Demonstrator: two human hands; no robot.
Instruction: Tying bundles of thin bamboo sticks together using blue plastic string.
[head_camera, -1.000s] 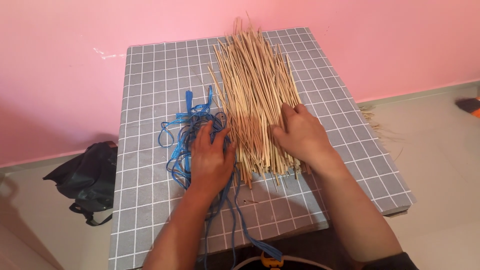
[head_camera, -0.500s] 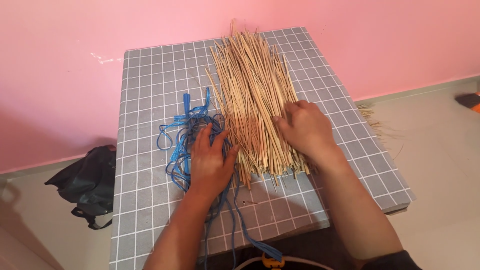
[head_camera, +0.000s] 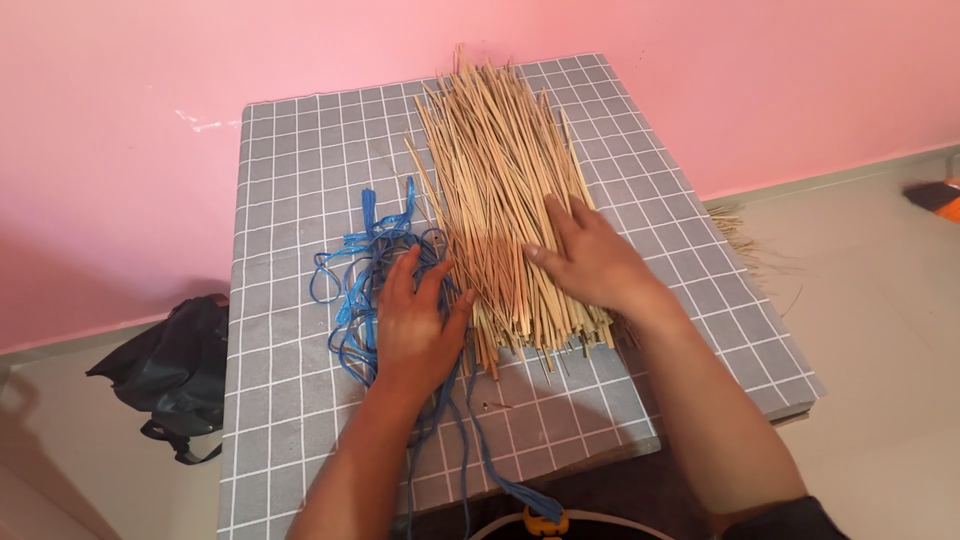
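A thick pile of thin pale wooden sticks (head_camera: 500, 170) lies lengthwise on a grey board with a white grid (head_camera: 290, 180). My right hand (head_camera: 588, 262) rests flat on the near right part of the pile, fingers spread. To the left of the sticks lies a tangle of blue plastic string (head_camera: 362, 270). My left hand (head_camera: 420, 325) lies palm down on that string, its thumb touching the near left edge of the sticks. Strands of the string trail past my left wrist toward the board's near edge.
The board stands against a pink wall (head_camera: 120, 150). A black bag (head_camera: 172, 370) lies on the floor at the left. Loose straw (head_camera: 735, 228) shows on the floor at the board's right edge. An orange and dark object (head_camera: 938, 196) sits at the far right.
My right hand has slid left and slightly farther onto the stick pile, flattening with fingers spread. My left hand has stayed on the blue string.
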